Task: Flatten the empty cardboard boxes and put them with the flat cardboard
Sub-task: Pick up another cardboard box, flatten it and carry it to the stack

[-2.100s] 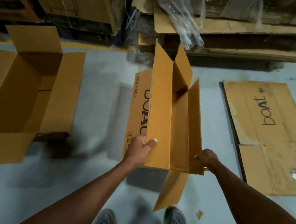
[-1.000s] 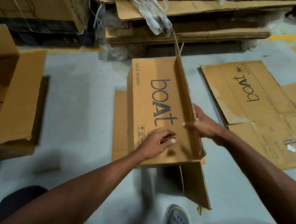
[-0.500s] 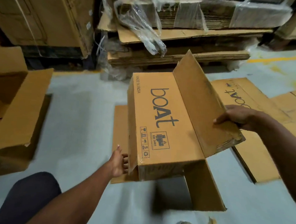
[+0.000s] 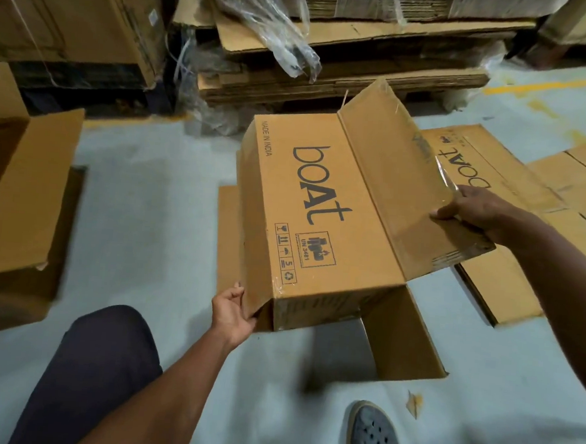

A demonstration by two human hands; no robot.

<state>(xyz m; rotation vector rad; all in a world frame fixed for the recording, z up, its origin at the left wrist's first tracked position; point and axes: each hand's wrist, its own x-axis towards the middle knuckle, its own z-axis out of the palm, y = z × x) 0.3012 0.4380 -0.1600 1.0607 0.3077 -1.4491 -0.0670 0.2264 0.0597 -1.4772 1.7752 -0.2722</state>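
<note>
The box (image 4: 319, 223) looks light and bendy; left hand (image 4: 233, 309) grips its corner, right hand (image 4: 470, 212) pinches the flap (image 4: 400, 180).

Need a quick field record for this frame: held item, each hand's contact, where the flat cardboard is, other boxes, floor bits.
held item: boat box, printed side up, off the floor, not yet flat
left hand: left hand grips the box's near left corner
right hand: right hand holds the edge of the raised long flap
flat cardboard: flat boat sheet on the floor, right of the box
other boxes: open box at left
background: stacked cardboard with plastic wrap
floor bits: cardboard scrap near the shoe
</note>
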